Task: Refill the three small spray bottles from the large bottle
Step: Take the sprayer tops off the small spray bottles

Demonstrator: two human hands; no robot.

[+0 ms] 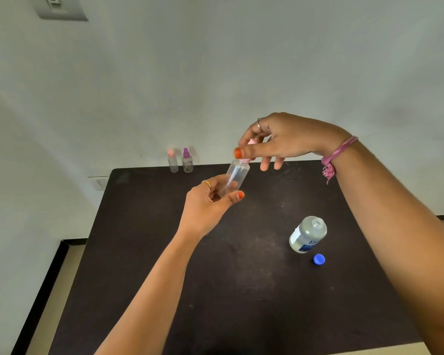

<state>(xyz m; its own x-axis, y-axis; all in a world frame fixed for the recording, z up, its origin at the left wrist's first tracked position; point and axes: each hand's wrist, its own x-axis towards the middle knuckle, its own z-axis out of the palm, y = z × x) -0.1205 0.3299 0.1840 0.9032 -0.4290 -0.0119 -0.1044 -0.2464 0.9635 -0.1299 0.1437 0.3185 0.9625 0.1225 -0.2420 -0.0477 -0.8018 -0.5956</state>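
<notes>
Nearest the camera, the two forearms are stretched out over the dark table [164, 290], so that the work is carried on above its middle. The blue cap [319, 259] has been laid on the table just beside the large bottle [308, 234], which stands upright with its mouth uncovered and is seen to hold clear liquid; it is judged to have been left open and within reach of the right arm so that pouring can be done without a further step.

A small clear bottle [235, 179] is held in the air, tilted with its neck toward the right hand. It is gripped low on its body by the left hand [208, 203], fingers behind and thumb across the front, so that the neck is left free. Its pink spray top [249, 149] is pinched between thumb and forefinger of the right hand [280, 139], the other fingers being spread loosely clear. A thin dip tube is seen inside the bottle. Whether the top is being unscrewed or screwed back cannot be told, nor can the liquid level.

Two more spray bottles, one with a peach top [173, 162] and one with a purple top [187, 161], are set upright side by side at the far edge by the wall, well apart from the hands, presumably to be kept out of the way.
</notes>
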